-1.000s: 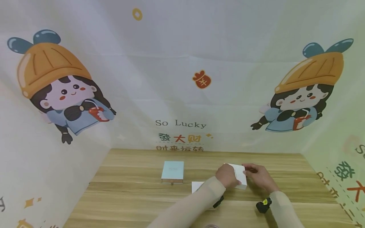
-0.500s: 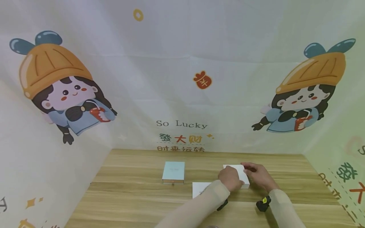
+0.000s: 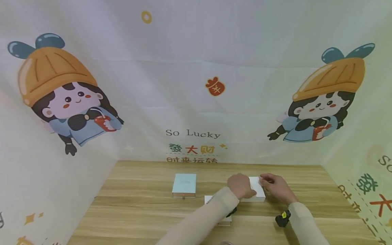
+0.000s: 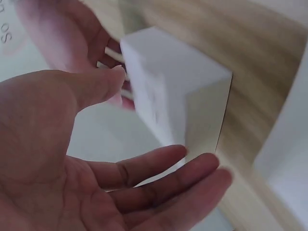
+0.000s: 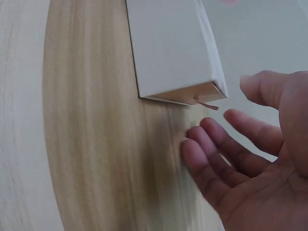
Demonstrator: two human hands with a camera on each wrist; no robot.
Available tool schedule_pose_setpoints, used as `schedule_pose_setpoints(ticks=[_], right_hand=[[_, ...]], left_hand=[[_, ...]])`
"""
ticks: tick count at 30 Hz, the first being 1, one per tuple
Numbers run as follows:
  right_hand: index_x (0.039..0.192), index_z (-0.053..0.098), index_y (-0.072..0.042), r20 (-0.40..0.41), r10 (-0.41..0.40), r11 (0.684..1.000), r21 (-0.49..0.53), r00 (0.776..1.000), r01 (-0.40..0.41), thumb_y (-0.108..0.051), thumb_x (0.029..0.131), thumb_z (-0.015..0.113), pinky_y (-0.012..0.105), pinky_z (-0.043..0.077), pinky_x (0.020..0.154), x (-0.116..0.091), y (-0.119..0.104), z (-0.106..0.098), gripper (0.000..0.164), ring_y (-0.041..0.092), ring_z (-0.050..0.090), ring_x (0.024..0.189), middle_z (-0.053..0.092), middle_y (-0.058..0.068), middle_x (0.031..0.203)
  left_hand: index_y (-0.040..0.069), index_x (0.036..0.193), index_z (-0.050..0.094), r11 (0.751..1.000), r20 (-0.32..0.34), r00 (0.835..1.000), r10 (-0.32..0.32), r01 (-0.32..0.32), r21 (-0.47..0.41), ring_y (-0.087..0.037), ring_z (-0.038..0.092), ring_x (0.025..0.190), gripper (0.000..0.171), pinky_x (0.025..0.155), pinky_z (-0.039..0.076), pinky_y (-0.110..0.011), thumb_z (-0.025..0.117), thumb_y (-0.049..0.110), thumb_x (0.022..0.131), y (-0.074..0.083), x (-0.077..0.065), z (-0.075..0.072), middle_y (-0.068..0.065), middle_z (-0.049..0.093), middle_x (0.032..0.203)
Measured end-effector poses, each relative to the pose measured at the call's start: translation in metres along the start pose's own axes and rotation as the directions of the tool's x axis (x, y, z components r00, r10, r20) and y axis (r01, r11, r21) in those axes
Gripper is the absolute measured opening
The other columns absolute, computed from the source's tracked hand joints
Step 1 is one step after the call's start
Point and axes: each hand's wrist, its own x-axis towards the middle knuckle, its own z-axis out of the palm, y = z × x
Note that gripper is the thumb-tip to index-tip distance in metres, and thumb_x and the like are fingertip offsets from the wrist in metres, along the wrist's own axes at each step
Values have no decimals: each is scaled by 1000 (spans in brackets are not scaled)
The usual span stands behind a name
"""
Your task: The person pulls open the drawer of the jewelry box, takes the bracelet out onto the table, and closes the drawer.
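Observation:
A white box [image 3: 257, 190] lies at the right of the table, between the two hands. Its end towards the right hand shows a pale pinkish drawer front with a small ribbon pull [image 5: 208, 104]. My left hand [image 3: 241, 185] is at the box's left side; in the left wrist view its thumb and fingers are spread, the fingertips right by a corner of the box [image 4: 161, 72]. My right hand [image 3: 278, 188] is beside the ribbon end, fingers loosely bent; in the right wrist view a gap shows between its fingertips and the box.
A light blue box [image 3: 184, 183] with a small tab stands left of the hands. Another white box [image 3: 226, 222] is partly hidden under the left forearm. A round rim [image 3: 226, 243] shows at the bottom edge. Printed cloth [image 3: 196, 112] encloses the table's back and sides.
My left hand has loosened from the white box and shifted left, baring more of its top. The right hand has stayed near the box's right end.

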Motion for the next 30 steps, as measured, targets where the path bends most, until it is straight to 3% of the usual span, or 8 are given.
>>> schedule_pose_setpoints(ticks=[5, 9, 13, 18, 24, 30], right_hand=[[138, 54, 10, 64, 97, 989, 106, 993, -104, -27, 106, 57, 35, 62, 78, 1, 5, -2, 49, 24, 74, 95, 69, 25, 119], [134, 54, 14, 115, 162, 966, 184, 980, -181, -28, 107, 54, 36, 63, 76, -1, 5, -3, 50, 21, 74, 90, 73, 23, 113], [132, 54, 17, 134, 200, 938, 261, 971, -229, -23, 107, 51, 34, 64, 73, -3, 6, -3, 47, 18, 74, 86, 75, 20, 108], [126, 59, 17, 134, 202, 939, 256, 970, -230, -18, 107, 50, 29, 62, 70, -2, 9, 1, 41, 13, 70, 79, 75, 12, 97], [123, 63, 16, 111, 195, 955, 205, 974, -215, -13, 105, 51, 28, 61, 67, -3, 9, 3, 36, 13, 68, 77, 74, 12, 95], [121, 64, 15, 85, 165, 968, 175, 983, -178, -9, 104, 54, 28, 61, 66, -2, 12, 2, 31, 13, 68, 77, 74, 12, 91]], left_hand=[[18, 92, 76, 998, -43, 999, 9, -12, -62, -14, 64, 84, 46, 69, 53, -27, 73, 63, 84, -8, 6, -3, 1, 73, 93], [13, 119, 70, 985, -38, 995, 91, -96, -145, -19, 58, 106, 64, 83, 55, -30, 77, 64, 81, -18, 13, 5, -6, 66, 117], [15, 146, 53, 956, -8, 973, 232, -230, -179, -19, 52, 123, 86, 98, 51, -29, 82, 60, 78, -28, 20, 14, -5, 57, 135], [18, 155, 43, 934, 43, 945, 324, -312, -174, -18, 44, 135, 96, 105, 48, -25, 85, 56, 78, -35, 26, 21, -4, 49, 148], [17, 154, 44, 931, 91, 932, 350, -335, -145, -13, 43, 135, 93, 101, 48, -23, 84, 54, 79, -34, 31, 23, -1, 48, 149], [16, 147, 51, 932, 116, 931, 346, -328, -152, -8, 51, 109, 84, 89, 49, -21, 86, 49, 79, -25, 36, 22, 2, 56, 136]])
